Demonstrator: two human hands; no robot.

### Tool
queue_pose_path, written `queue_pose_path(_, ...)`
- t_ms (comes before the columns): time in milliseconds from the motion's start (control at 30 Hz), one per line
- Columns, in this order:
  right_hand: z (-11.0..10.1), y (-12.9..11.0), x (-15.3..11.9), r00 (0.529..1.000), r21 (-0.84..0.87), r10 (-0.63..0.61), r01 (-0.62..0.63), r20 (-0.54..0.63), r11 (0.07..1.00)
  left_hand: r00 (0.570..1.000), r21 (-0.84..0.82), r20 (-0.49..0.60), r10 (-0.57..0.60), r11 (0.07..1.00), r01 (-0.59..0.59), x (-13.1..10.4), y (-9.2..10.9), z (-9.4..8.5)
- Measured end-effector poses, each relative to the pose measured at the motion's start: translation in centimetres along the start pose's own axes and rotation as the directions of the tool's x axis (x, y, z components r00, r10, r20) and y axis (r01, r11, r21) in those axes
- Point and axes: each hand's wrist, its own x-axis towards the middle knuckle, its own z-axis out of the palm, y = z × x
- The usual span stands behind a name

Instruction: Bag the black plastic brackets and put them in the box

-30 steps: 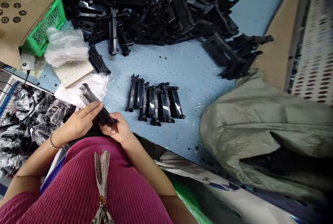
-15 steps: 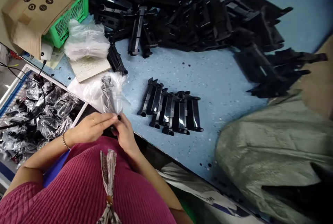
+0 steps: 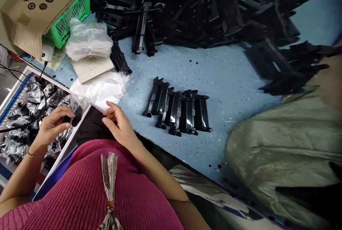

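Observation:
My left hand [image 3: 55, 124] is over the edge of the crate at the left, its thumb and fingers closed on the end of a bagged black part [image 3: 77, 115]. Clear plastic film wraps this part, and its far end points up toward the table. My right hand [image 3: 117, 124] is by the table's front edge, fingers apart and curved, with nothing in it. Just beyond it lies a loose pile of clear plastic bags [image 3: 107, 89]. To its right, several long black plastic parts [image 3: 175, 108] lie side by side on the blue table.
The white-rimmed crate [image 3: 66, 144] holds many bagged parts. A bundle of bags [image 3: 89, 41] rests on a board [image 3: 92, 70], near a green basket [image 3: 69, 18] and a cardboard box [image 3: 34, 19]. A large heap of black parts [image 3: 197, 16] spans the back. Another person's clothed leg [image 3: 280, 144] is at right.
My left hand has carried the bagged black part left and down, from the table edge to the crate. My right hand has let go of it and opened.

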Motion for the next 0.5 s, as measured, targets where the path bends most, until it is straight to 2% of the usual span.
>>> queue_pose_path(67, 0.5, -0.3, 1.3, 0.993, -0.13, -0.117, 0.114, -0.019, 0.985, 0.993, 0.068, 0.107, 0.054, 0.996, -0.062, 0.0, 0.5, 0.8)
queue_pose_path(133, 1.2, -0.6, 2.7, 0.981, -0.256, -0.194, 0.191, 0.012, 0.948, 0.971, 0.136, 0.213, 0.112, 0.98, -0.143, -0.1, 1.6, 1.6)
queue_pose_path(233, 2.4, -1.2, 3.7, 0.96, -0.35, -0.262, 0.279, 0.097, 0.894, 0.958, 0.221, 0.244, 0.153, 0.953, -0.208, -0.5, 3.1, 2.3)
queue_pose_path(300, 3.1, -2.0, 3.3, 0.929, -0.312, -0.319, 0.365, 0.19, 0.877, 0.958, 0.266, 0.232, 0.171, 0.936, -0.232, -0.8, 3.8, 2.2)
queue_pose_path(400, 3.2, -3.2, 2.0, 0.867, -0.112, -0.383, 0.436, 0.319, 0.893, 0.936, 0.264, 0.303, 0.181, 0.928, -0.264, -1.3, 4.2, 1.5)
queue_pose_path(467, 2.7, -3.3, 1.3, 0.86, 0.036, -0.352, 0.366, 0.368, 0.93, 0.938, 0.26, 0.339, 0.076, 0.95, -0.171, -1.5, 3.4, 0.7)
queue_pose_path(500, 2.3, -3.1, 1.1, 0.878, 0.088, -0.308, 0.297, 0.365, 0.951, 0.942, 0.266, 0.334, -0.03, 0.962, -0.064, -1.5, 2.4, 0.3)
